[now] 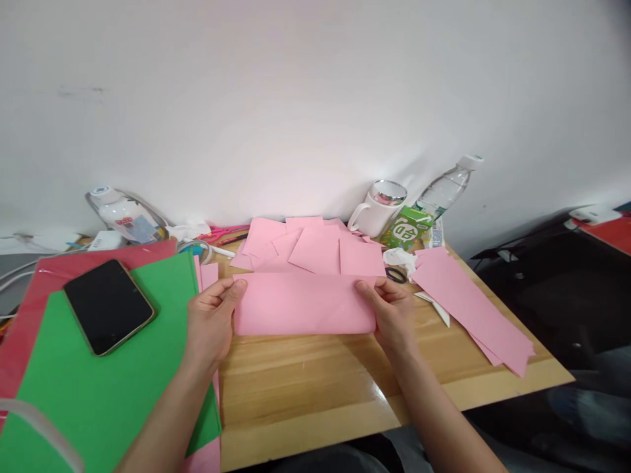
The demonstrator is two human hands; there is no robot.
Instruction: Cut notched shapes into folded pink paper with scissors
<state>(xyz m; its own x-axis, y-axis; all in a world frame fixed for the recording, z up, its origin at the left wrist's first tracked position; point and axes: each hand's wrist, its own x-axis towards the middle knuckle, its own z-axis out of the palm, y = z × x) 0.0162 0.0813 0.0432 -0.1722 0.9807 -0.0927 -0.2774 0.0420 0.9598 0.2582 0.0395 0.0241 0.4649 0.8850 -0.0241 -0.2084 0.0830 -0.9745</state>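
A pink sheet of paper (303,305), wide and short, is stretched level between both hands above the wooden table. My left hand (213,318) pinches its left end, thumb on the near face. At the right end my right hand (392,312) grips it the same way. Behind the sheet lies a heap of smaller pink paper pieces (315,248), partly hidden by it. Several long pink strips (470,309) are stacked on the table to the right of my right hand.
On the left a dark-screened phone (109,305) rests on green sheets (123,401) over a red folder (37,295). Along the wall stand a white bottle (128,217), a white mug (379,207), a green box (407,226) and a water bottle (446,187). Pink scissors (224,233) lie behind.
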